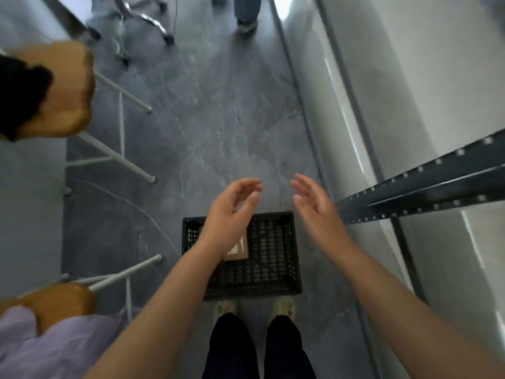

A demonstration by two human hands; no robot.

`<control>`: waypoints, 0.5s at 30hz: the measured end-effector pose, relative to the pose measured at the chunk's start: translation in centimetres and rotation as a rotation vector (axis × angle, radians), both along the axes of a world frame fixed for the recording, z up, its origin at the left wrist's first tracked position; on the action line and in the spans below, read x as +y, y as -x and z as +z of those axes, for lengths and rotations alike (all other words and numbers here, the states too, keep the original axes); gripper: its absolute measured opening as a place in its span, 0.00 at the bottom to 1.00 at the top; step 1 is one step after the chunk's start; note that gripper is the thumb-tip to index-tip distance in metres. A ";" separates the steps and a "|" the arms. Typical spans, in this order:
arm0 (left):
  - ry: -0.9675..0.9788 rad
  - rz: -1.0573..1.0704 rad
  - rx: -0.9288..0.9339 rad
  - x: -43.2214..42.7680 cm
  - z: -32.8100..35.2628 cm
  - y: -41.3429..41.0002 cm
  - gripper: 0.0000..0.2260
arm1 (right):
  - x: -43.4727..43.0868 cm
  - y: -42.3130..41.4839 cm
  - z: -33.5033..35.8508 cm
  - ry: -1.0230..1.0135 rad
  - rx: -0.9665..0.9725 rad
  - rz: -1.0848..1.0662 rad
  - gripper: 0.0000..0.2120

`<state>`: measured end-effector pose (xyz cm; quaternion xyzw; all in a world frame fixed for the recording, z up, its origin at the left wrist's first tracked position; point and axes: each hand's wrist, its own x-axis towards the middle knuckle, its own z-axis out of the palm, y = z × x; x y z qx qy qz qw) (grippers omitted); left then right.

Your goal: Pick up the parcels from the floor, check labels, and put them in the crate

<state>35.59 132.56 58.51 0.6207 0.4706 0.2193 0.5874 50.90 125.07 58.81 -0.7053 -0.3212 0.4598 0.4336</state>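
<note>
Standing over the black crate (273, 269), toes of both shoes (226, 307) just short of its near wall. The left hand (232, 209) hangs above the crate's far left part, fingers loosely curled, gripping nothing. The right hand (314, 206) hangs above the far right corner, fingers nearly straight, also empty. Palms face each other.

One brown parcel (241, 253) lies in the crate's left half, partly hidden under the left wrist. A pale label shows on top, unreadable. No other parcel shows on the floor beyond or beside the crate.

Risks, as judged:
- The crate sits tight against the feet, so a step forward could catch its rim.
- A thin cable (153, 214) runs across the floor left of the crate, and white stool legs (123, 160) splay further left. Both are likely snags when reaching that way.
- A dark rack beam (423, 190) juts out right of the crate, near arm height. The right elbow could knock it.
- Motion blur suggests fast movement, so a label check could be skipped.
</note>
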 end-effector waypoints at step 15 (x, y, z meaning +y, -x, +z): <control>-0.249 -0.535 -0.457 -5.5 24.7 -4.8 0.10 | -13.7 1.2 25.5 -0.377 -0.340 -0.469 0.14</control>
